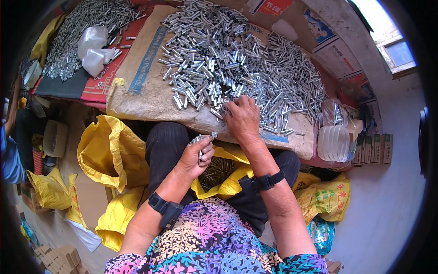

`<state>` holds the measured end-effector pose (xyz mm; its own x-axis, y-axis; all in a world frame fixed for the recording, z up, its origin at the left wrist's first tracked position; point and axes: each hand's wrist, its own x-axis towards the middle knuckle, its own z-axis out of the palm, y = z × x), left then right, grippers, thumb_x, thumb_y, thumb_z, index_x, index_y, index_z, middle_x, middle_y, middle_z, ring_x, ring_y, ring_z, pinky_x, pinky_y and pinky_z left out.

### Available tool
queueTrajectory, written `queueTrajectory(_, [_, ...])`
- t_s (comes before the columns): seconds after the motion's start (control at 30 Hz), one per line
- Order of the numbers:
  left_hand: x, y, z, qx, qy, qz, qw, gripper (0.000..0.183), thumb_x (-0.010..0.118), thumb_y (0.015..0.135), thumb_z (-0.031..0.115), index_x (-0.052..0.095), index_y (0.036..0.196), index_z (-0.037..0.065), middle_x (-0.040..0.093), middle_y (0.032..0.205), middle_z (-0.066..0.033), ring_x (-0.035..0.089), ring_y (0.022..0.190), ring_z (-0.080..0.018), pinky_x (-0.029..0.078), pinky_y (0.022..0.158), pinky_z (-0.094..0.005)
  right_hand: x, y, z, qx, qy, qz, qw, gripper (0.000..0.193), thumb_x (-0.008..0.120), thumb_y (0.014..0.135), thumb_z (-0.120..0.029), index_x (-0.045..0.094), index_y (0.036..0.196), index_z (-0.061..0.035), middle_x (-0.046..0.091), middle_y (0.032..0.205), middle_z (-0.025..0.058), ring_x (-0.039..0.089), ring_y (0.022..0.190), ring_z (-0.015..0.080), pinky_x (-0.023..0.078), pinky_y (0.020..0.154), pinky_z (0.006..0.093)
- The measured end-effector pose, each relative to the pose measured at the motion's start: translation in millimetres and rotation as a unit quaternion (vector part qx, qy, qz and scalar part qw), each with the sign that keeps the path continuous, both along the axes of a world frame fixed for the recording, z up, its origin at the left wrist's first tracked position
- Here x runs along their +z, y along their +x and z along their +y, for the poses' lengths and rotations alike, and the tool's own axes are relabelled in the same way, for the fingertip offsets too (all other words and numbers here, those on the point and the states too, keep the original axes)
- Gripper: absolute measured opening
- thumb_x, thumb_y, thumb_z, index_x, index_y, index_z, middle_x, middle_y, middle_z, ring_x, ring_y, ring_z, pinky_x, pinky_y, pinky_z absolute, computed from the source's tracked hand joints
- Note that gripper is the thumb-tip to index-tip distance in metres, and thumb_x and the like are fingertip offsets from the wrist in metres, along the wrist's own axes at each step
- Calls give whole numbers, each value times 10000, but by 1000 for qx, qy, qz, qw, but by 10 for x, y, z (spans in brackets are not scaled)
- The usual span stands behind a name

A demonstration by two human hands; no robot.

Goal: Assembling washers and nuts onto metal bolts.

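A large heap of short, shiny metal sleeves (pixel 205 68) lies on the cardboard-covered table before me. My left hand (pixel 195 160) is held above my lap, its fingers closed round several metal sleeves (pixel 200 140). A small round metal piece (pixel 214 134) shows at the end of one of them. My right hand (pixel 244 121) reaches to the near edge of the heap, fingers bent down and together among small loose metal parts. What those fingertips grip, if anything, is hidden. Below my hands, an open yellow sack (pixel 232 185) between my knees contains metal pieces (pixel 216 171).
Another metal heap (pixel 86 27) and white plastic bags (pixel 92 50) lie at the far left. Yellow sacks (pixel 107 150) stand left of my legs. At right are a clear plastic container (pixel 333 144) and small boxes (pixel 376 148). Another person's blue sleeve (pixel 13 157) shows at the left edge.
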<state>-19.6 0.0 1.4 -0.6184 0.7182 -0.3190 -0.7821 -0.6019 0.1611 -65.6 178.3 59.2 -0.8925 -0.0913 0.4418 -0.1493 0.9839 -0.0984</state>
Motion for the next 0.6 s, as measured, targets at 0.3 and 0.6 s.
queueTrajectory(0.3, [-13, 6, 16, 0, -19, 12, 1000, 98, 533, 923, 193, 511, 885, 105, 378, 621, 49, 383, 487, -48, 275, 355, -170, 49, 200, 68, -7, -53, 4, 999, 122, 694, 655, -141, 655, 768, -120, 522, 820, 46, 500, 822, 241, 384, 691, 375])
queueTrajectory(0.6, [-17, 15, 4, -3, -19, 17, 1000, 98, 537, 920, 194, 511, 872, 113, 381, 618, 48, 391, 489, -50, 280, 356, -171, 124, 214, 55, 20, -80, -1, 997, 179, 671, 657, -106, 666, 833, -136, 521, 807, 37, 507, 802, 238, 388, 697, 379])
